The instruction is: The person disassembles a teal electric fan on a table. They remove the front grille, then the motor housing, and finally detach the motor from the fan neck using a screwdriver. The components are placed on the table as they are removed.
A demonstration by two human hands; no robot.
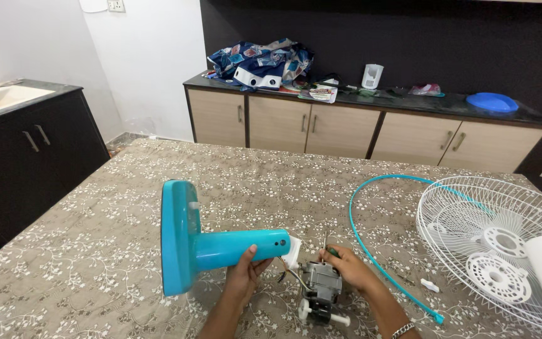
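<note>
Looking down, I saw my left hand (244, 276) wrapped around the turquoise fan stand (221, 245), which lay on its side on the patterned tablecloth (108, 251), steadying it. My right hand (349, 269) pinched a small screwdriver (327, 248) above the grey motor (320, 285), with the white grille (490, 232) well apart.

A left hand (244, 276) grips a turquoise fan stand (211, 245) lying sideways on a floral tablecloth (95, 251). The right hand (351, 270) holds a screwdriver (327, 248) above a grey fan motor (321, 289). White fan grilles (490, 242) lie to the right.
</note>
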